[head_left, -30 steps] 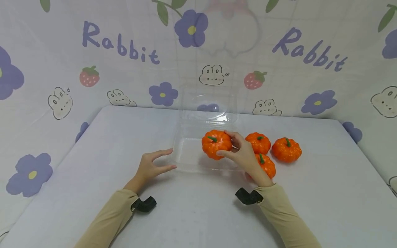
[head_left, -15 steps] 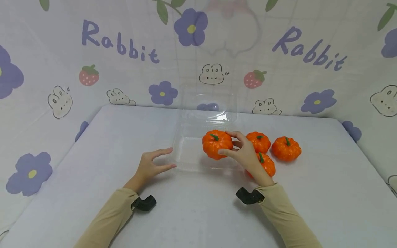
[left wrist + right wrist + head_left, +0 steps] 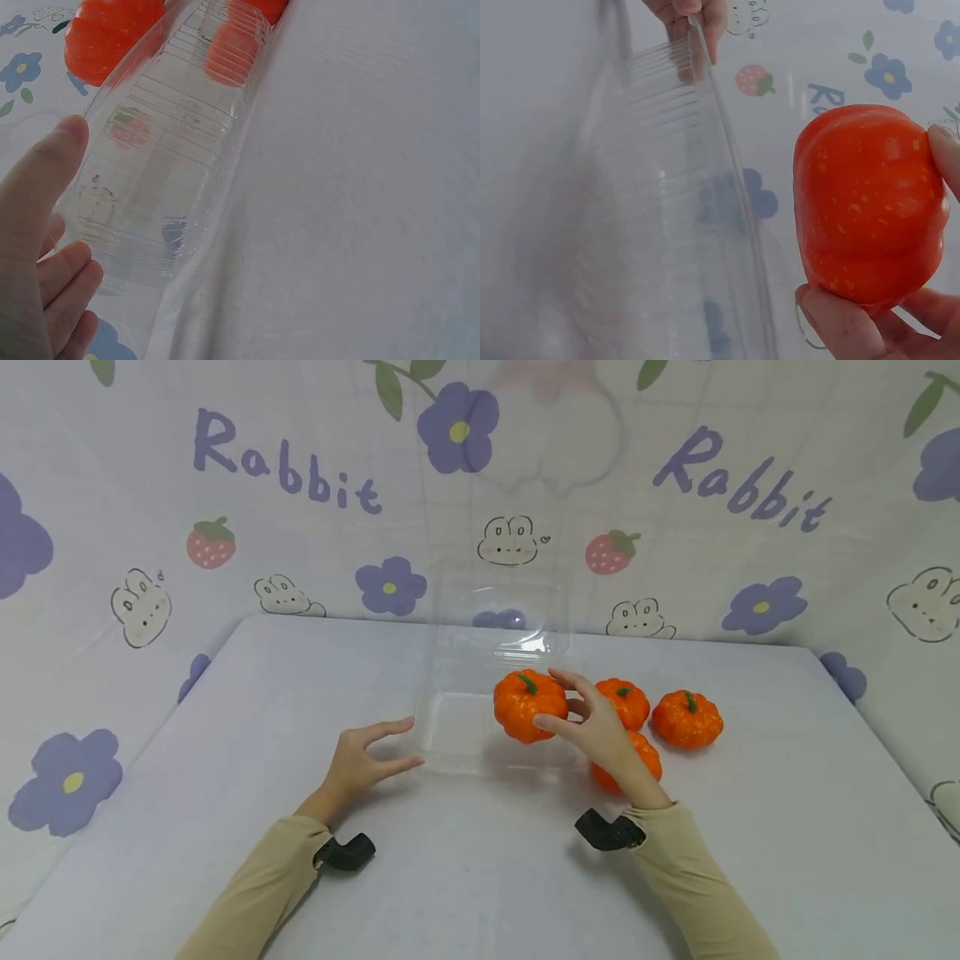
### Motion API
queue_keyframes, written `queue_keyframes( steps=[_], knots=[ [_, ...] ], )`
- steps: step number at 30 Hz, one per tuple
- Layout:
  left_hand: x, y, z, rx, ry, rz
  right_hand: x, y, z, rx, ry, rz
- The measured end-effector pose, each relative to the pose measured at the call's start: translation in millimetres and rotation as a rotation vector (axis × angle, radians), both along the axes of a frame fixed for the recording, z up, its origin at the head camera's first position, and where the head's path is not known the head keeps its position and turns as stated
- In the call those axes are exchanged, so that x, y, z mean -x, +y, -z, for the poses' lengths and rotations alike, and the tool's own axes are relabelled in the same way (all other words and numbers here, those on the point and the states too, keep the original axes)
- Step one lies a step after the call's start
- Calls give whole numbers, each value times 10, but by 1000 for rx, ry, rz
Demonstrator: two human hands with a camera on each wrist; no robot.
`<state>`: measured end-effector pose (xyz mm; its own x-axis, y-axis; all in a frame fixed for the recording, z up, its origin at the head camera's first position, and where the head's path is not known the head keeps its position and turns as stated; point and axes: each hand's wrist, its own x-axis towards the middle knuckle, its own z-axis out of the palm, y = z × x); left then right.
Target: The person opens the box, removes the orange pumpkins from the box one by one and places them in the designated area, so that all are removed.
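Observation:
My right hand (image 3: 600, 727) grips an orange toy pumpkin (image 3: 529, 708) with a green stem, thumb at the near side and fingers at the far side. The pumpkin is above the right part of a hinged clear plastic box (image 3: 457, 768), whose lid (image 3: 502, 610) stands raised at the back. In the right wrist view the pumpkin (image 3: 870, 210) shows beside the box rim (image 3: 742, 202). My left hand (image 3: 356, 764) is at the box's left end, thumb and fingers spread apart. The left wrist view has the thumb tip (image 3: 73, 127) at the rim.
Three more toy pumpkins lie right of the box: one at the back (image 3: 624, 702), one farther right (image 3: 687, 720) and one partly behind my right wrist (image 3: 645, 760). A black wrist camera (image 3: 611, 831) sits on each sleeve. A printed curtain (image 3: 315, 560) stands behind the white table.
The held pumpkin has shifted slightly right and its stem has turned more upright. My left hand stays at the box. The head view has shifted a little.

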<state>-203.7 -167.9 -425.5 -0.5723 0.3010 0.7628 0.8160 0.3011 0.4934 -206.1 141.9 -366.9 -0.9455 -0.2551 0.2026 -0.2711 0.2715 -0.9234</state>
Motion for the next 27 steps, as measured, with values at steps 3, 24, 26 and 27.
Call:
queue_keyframes(
  steps=[3,24,26,27],
  knots=[
    [5,8,2,5,15,2,2,60,-22,-16,7,31],
    [-36,15,-11,14,-25,-17,-91,483,-104,-32,22,95],
    [-33,16,-13,12,-22,-16,-108,544,-105,-46,33,99],
    [-33,15,-12,12,-19,-16,-119,576,-101,-53,39,102]
  ],
)
